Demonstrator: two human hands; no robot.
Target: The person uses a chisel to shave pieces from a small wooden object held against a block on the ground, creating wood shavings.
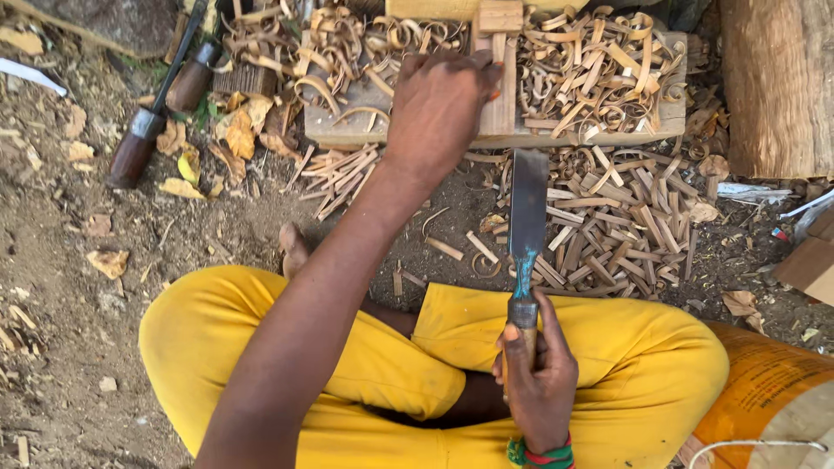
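Left hand (440, 102) outstretched — seemingly on wood block (498, 100)

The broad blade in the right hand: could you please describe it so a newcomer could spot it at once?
Start at the wooden block heaped with shavings. Just below its front edge, the right hand holds a blade upright over the yellow trousers. It is the only flat, dark metal among pale wood strips.

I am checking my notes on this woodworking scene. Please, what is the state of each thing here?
Left hand: pressing the wooden piece flat on the block.
Right hand: closed around the chisel handle.
Broad chisel: held, blade toward the block.
Wooden block: covered with curled shavings.
Two dark-handled tools: lying unused on the ground.
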